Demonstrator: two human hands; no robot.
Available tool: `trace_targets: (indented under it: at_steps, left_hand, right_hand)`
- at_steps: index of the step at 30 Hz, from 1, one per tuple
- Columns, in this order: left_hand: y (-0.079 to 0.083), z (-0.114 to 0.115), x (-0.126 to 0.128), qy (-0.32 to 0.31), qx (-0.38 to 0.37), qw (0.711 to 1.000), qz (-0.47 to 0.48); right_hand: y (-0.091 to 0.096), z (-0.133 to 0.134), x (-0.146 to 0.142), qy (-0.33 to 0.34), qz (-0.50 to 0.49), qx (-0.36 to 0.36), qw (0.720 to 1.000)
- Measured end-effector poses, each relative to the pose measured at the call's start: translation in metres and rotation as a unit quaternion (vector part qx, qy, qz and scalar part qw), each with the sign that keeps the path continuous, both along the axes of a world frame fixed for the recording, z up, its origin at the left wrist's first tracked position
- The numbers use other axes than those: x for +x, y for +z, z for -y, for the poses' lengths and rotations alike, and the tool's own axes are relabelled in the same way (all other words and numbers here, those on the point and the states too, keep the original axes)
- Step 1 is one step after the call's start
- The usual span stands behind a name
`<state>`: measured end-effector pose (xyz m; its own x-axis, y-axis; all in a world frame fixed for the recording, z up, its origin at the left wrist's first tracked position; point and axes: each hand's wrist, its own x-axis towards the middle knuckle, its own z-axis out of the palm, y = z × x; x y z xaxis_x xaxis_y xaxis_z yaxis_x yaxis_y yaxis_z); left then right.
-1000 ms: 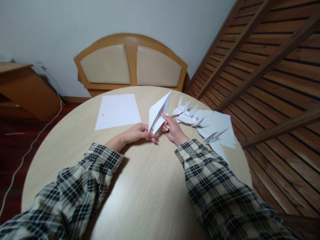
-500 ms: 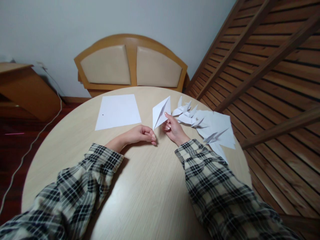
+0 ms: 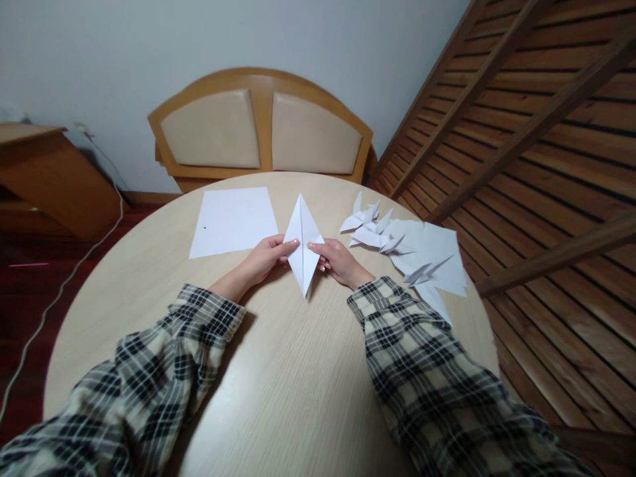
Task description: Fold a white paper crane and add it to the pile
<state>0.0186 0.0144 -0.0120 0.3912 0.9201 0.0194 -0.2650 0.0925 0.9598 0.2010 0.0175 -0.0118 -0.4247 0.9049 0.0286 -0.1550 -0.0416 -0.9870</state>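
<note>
With left hand point(image 3: 265, 258) and right hand point(image 3: 342, 260) we pinch a white folded paper point(image 3: 303, 222), diamond-shaped, creased along its middle, over the wood-grain bench point(image 3: 288, 371).

Fingers point(image 3: 325, 262) partly hidden behind folded paper point(image 3: 301, 222), sleeves point(image 3: 163, 364) cropped, desk point(image 3: 59, 179) cropped

One diamond-shaped folded paper point(image 3: 304, 268); at least two flat sheets point(image 3: 236, 218); at least four folded paper figures point(image 3: 368, 236); one round counter point(image 3: 278, 377); two padded panels point(image 3: 211, 129).

dim light | pale glare on near tabletop point(image 3: 268, 391) | shadow along left sleeve point(image 3: 161, 364) | wide-angle stretch at edges
</note>
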Motion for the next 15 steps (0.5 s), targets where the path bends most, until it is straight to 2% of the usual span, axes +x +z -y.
trace_targets:
  at_steps: [5, 9, 15]
  left_hand:
    - [0.0034, 0.0017, 0.0008, 0.039, -0.015, 0.999, 0.007]
    - [0.0021, -0.0006, 0.0001, 0.059, -0.02, 0.998, 0.014]
    - [-0.0007, -0.0015, -0.0008, 0.081, 0.004, 0.997, -0.021]
  right_hand:
    - [0.0004, 0.0037, -0.0022, 0.034, 0.074, 0.035, 0.996]
    - [0.0003, 0.005, -0.0026, 0.047, 0.09, 0.049, 0.994]
    - [-0.0045, 0.0002, -0.0034, -0.016, 0.042, 0.029, 0.999]
